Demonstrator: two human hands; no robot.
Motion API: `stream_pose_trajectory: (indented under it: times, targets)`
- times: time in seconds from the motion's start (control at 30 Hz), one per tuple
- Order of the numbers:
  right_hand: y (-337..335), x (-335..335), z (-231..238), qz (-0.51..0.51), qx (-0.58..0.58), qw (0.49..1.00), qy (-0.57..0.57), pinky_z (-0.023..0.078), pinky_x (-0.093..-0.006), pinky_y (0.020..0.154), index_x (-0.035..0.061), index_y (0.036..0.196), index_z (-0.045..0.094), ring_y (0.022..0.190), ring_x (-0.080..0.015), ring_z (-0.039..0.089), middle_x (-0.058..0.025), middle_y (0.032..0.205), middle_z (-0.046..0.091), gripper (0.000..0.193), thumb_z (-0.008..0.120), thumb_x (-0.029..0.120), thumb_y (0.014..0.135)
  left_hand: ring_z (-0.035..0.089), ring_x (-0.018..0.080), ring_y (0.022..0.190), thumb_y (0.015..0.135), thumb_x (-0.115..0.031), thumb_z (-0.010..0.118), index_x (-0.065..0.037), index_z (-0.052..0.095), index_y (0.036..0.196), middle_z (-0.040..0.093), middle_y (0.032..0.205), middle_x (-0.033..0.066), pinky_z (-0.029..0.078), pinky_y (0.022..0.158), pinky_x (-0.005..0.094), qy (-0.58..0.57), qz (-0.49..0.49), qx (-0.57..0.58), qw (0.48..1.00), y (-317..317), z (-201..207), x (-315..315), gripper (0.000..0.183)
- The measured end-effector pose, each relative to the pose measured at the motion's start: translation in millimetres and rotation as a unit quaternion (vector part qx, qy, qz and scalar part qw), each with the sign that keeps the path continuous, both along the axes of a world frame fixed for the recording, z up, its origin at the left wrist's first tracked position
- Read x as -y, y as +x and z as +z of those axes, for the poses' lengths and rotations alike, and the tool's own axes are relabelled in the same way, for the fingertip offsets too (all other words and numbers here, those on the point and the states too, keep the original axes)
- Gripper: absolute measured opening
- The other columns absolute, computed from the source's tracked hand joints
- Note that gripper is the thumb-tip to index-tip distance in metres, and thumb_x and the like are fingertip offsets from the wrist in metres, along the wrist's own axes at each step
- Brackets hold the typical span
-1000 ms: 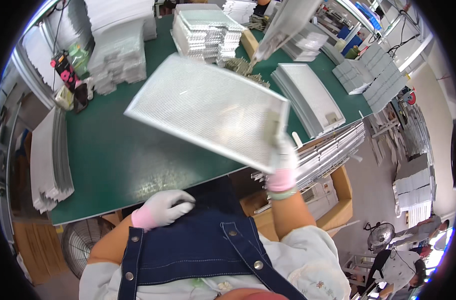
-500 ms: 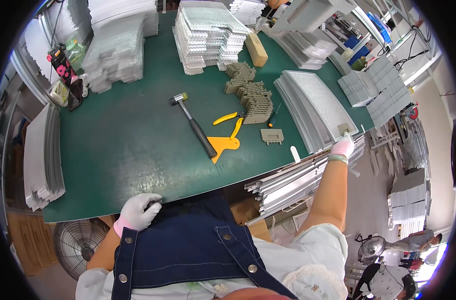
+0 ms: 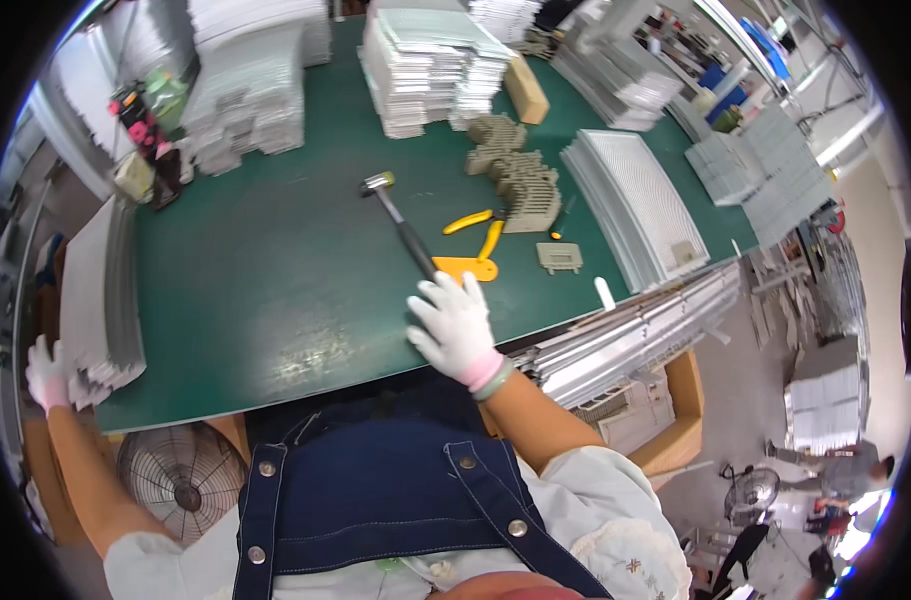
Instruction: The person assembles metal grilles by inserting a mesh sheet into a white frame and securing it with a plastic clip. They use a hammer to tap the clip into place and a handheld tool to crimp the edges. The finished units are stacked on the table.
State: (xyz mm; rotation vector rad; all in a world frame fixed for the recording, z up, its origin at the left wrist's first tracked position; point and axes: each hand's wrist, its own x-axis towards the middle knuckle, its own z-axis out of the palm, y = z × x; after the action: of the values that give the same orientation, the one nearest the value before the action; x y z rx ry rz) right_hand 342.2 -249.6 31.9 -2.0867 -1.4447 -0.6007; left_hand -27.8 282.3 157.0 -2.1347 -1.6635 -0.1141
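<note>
My left hand, gloved in white, has its fingers spread beside the near outer edge of a stack of thin white panels at the table's left; I cannot tell if it touches them. My right hand, also gloved, is open and holds nothing over the front of the table. Its fingertips are by the black handle end of a hammer and partly cover a yellow-orange scraper. Yellow-handled pliers lie just beyond. To the right is a small grey-brown plastic piece.
Grey-brown plastic pieces stand in a row behind the pliers. Mesh-faced panels are piled at the right, with taller stacks at the back. Metal strips lie below the front edge, and a fan stands below left.
My right hand has left the mesh-faced panels and moved left to the hammer and scraper. My left hand has gone from the front edge out to the left panel stack, its fingers opening.
</note>
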Motion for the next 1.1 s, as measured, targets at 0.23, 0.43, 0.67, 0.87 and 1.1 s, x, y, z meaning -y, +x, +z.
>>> stream_pose_trajectory:
  times: [0.23, 0.43, 0.67, 0.87, 1.1]
  targets:
    - [-15.8, -36.0, -27.7, -0.026, -0.071, 0.994, -0.08, 0.038, -0.0501, 0.104, 0.0021, 0.112, 0.065, 0.118, -0.0391, 0.053, -0.0182, 0.119, 0.062, 0.037, 0.067, 0.023, 0.08, 0.064, 0.0276, 0.098, 0.087, -0.026, 0.066, 0.0, 0.062, 0.12, 0.067, 0.113, 0.0173, 0.049, 0.09, 0.0385, -0.27, -0.21, 0.307, 0.888, -61.1, -47.4, -42.5, 0.042]
    - [-22.6, -33.8, -39.6, -0.007, 0.011, 0.998, -0.054, 0.042, -0.0508, 0.099, -0.0018, 0.108, 0.064, 0.111, -0.0414, 0.057, -0.0193, 0.113, 0.064, 0.03, 0.067, 0.015, 0.083, 0.068, 0.0367, 0.095, 0.069, -0.031, 0.069, -0.002, 0.074, 0.1, 0.07, 0.103, 0.0219, 0.055, 0.084, 0.0432, -0.197, -0.092, 0.01, 0.976, -71.9, -31.5, -45.7, 0.042]
    - [-24.6, -38.8, -40.4, -0.02, 0.006, 0.998, -0.062, 0.043, -0.0507, 0.099, -0.0016, 0.108, 0.065, 0.111, -0.0403, 0.057, -0.0182, 0.111, 0.065, 0.03, 0.067, 0.015, 0.083, 0.065, 0.0329, 0.108, 0.078, -0.035, 0.067, -0.009, 0.073, 0.108, 0.069, 0.115, 0.0141, 0.052, 0.092, 0.0412, -0.223, -0.053, 0.101, 0.968, -69.8, 25.3, -38.7, 0.041]
    - [-26.4, -42.9, -35.6, -0.004, 0.005, 0.998, -0.061, 0.043, -0.05, 0.097, -0.0016, 0.106, 0.064, 0.108, -0.0401, 0.057, -0.0188, 0.11, 0.064, 0.029, 0.067, 0.015, 0.082, 0.066, 0.0334, 0.1, 0.09, -0.015, 0.054, -0.014, 0.067, 0.115, 0.069, 0.109, 0.0149, 0.051, 0.089, 0.0382, -0.064, -0.261, 0.183, 0.946, -127.9, 0.8, -71.2, 0.027]
    - [-19.2, -38.3, -45.9, -0.052, -0.131, 0.986, 0.09, 0.041, -0.0425, 0.106, -0.0032, 0.123, 0.059, 0.119, -0.0347, 0.057, -0.0183, 0.125, 0.062, 0.036, 0.062, 0.007, 0.089, 0.063, 0.0228, 0.091, 0.071, -0.023, 0.076, 0.003, 0.058, 0.121, 0.064, 0.096, 0.0093, 0.052, 0.086, 0.0329, -0.243, -0.221, 0.619, 0.714, -19.7, -50.4, 53.2, 0.059]
